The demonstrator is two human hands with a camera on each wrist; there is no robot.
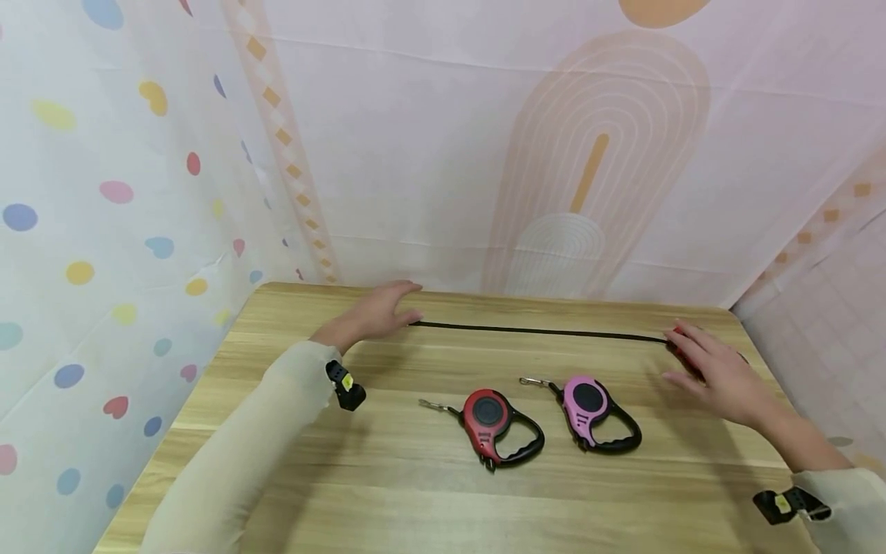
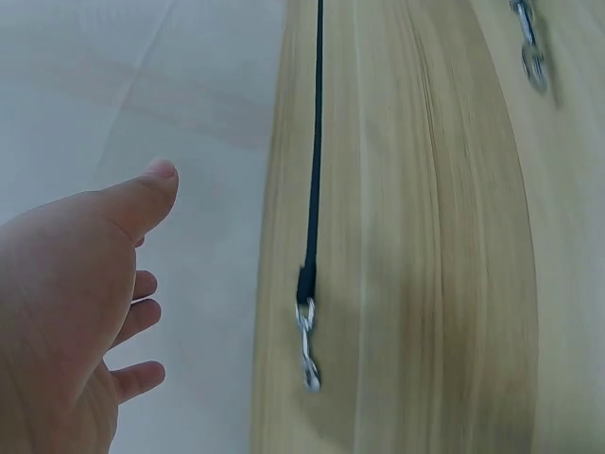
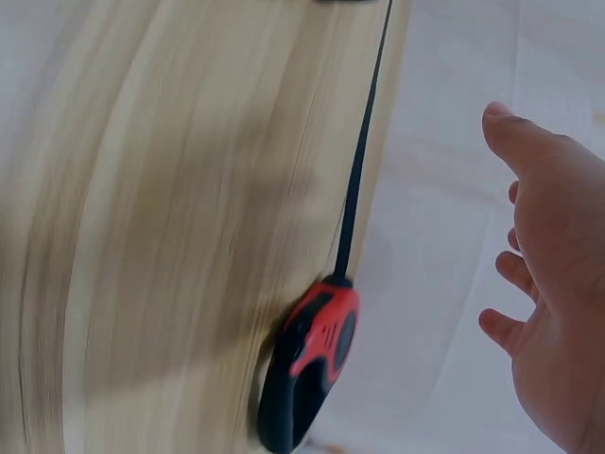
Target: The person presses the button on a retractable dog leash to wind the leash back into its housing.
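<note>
The left hand [image 1: 377, 314] hovers with relaxed, spread fingers at the far left of the table [image 1: 415, 492], holding nothing; the wrist view shows the metal clip [image 2: 307, 345] lying free on the wood just beside it. The right hand [image 1: 716, 373] is likewise spread and holds nothing, just above a red leash [image 3: 312, 364] at the far right edge. The leash's black cord [image 1: 540, 332] runs straight along the table's back edge from clip to casing. Nearer the person lie a second red leash [image 1: 494, 425] and a pink leash [image 1: 595, 412], side by side, apart from both hands
</note>
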